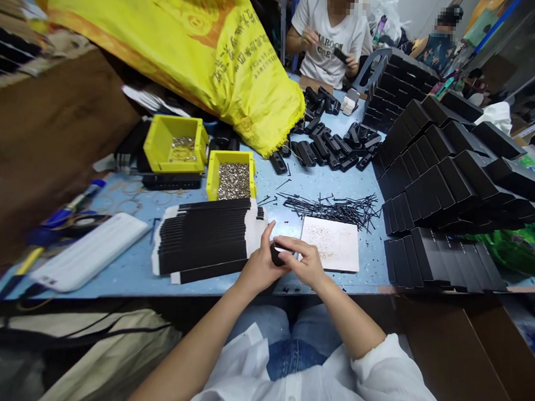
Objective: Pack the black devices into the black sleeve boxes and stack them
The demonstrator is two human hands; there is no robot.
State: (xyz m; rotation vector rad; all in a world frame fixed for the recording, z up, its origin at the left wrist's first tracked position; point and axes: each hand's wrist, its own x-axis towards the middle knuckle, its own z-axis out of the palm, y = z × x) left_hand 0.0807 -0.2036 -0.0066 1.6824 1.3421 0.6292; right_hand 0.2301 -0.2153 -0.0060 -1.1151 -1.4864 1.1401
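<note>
Both my hands meet at the table's front edge around a small black cardboard box [276,255], seen nearly end-on with a pale area at its near end. My left hand [263,266] wraps it from the left, thumb pointing up. The fingers of my right hand [306,262] close on its top and right side. My hands cover most of the box. Just left of them lies a row of flat black cartons [205,236] with white edges. To the right is a white sheet or pad [341,246] sprinkled with tiny brownish bits.
Loose black pins or ties [339,210] lie behind the pad. Yellow bins [211,188] hold small metal parts. Stacked black boxes [448,168] rise at right; black devices [328,147] are heaped behind. A yellow sack [190,47] and white power bank-like block [89,251] are left. A co-worker [329,42] sits opposite.
</note>
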